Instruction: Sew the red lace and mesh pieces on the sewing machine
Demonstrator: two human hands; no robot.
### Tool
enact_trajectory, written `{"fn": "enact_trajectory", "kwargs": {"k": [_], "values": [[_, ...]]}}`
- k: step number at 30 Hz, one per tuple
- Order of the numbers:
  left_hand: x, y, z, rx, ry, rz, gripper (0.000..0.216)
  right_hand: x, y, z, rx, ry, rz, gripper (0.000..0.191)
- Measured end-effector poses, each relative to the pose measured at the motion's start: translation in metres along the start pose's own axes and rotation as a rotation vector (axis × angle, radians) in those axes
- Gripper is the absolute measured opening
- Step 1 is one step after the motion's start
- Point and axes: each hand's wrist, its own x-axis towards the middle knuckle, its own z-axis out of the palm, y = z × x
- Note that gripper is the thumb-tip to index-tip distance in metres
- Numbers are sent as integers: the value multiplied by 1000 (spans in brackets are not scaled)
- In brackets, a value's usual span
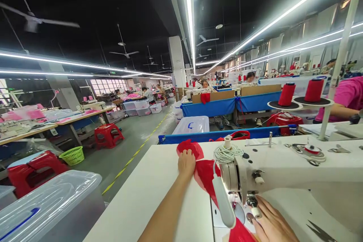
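The left hand (186, 162) reaches far forward across the white sewing table (147, 193) and lies flat on the red fabric (205, 176), its fingers pressed together on the cloth's far end, behind the machine's head. The red fabric runs from that hand back toward the person, passing under the head of the white sewing machine (283, 170) and coming out near the bottom edge of the view. The right hand (272, 225) rests low beside the needle area, fingers slightly spread and laid on the machine bed just right of the fabric; its fingertips end close to the presser foot (251, 202), and whether they pinch the cloth cannot be told. A coil of white cord (228, 153) sits on top of the machine head. 2 red thread cones (300, 92) stand on a rack behind the machine. Black scissors (321, 230) lie on the table at the lower right. Left of the table stand red stools (107, 135) and a green basket (73, 155).
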Motion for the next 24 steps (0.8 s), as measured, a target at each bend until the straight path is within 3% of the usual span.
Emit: {"fn": "enact_trajectory", "kwargs": {"k": [4, 9, 14, 18, 21, 24], "values": [[-6, -1, -6, -69, -20, 92, 37, 1, -4, -4, -59, -49, -15, 37], [-40, -2, -22, -163, -25, 101, 41, 10, -13, -18, 113, -73, 69, 31], [-136, 1, -41, -306, -237, 267, 32, 9, -15, -21, 181, -137, 206, 33], [-223, 7, -54, -389, -377, 443, 21, 9, -24, -45, 191, -154, 284, 27], [-259, 8, -53, -341, -336, 492, 20, 9, -51, -78, 251, -230, 286, 22], [-273, 10, -46, -302, -316, 448, 19, -5, -96, -100, 431, -417, 238, 24]]}}
